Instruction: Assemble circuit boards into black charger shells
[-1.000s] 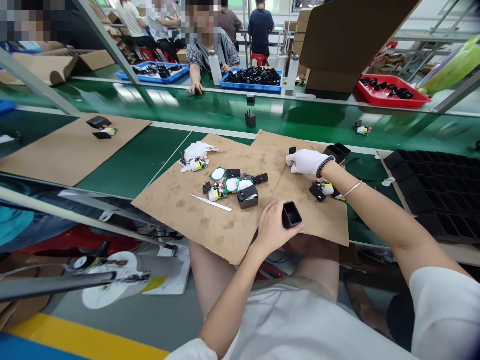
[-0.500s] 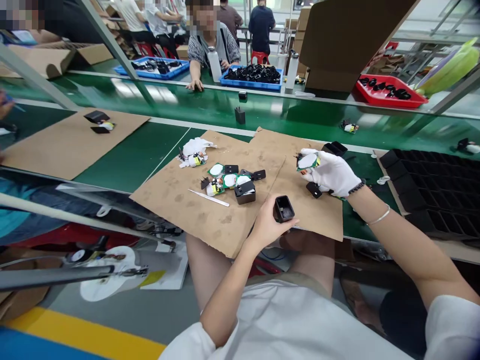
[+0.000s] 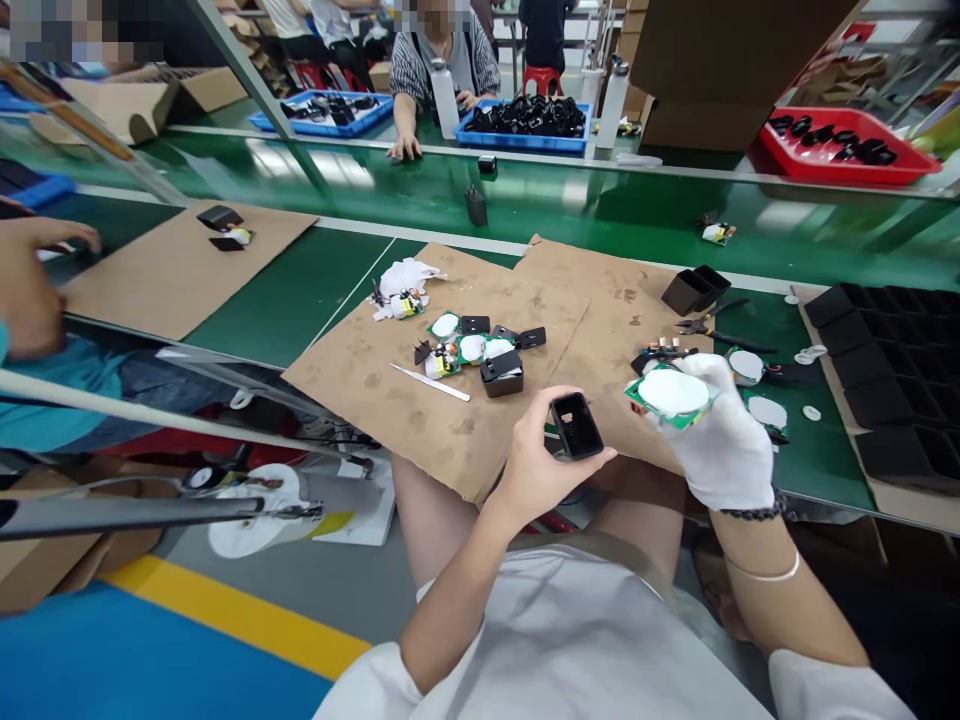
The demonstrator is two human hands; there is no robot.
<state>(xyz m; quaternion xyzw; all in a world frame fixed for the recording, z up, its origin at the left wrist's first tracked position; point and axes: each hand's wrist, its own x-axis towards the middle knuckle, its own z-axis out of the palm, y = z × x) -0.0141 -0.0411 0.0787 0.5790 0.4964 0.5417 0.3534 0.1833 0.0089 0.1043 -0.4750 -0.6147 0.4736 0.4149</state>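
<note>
We note our bare left hand (image 3: pixel 529 465) curled around a black, open-ended rectangular plastic housing (image 3: pixel 595 440), thumb at its lower end, fingers along its left side, mouth facing up; it sits just above the near edge of the brown, smudged cardboard sheet (image 3: pixel 375 400). Our white-gloved right hand (image 3: pixel 727 450) holds a green circuit board topped with a white oval pad (image 3: pixel 671 390), gripping its right side; how the fingers meet underneath we cannot tell. The board hangs to the right of the housing, well apart from it. We judge the housing light, stiff and a little slick, best taken by its outer walls with the mouth left free. The board looks light but fragile: we would hold it by the rim, off the parts beneath. Silver metal tweezers (image 3: pixel 430 382) lie on the cardboard, left of both hands.
</note>
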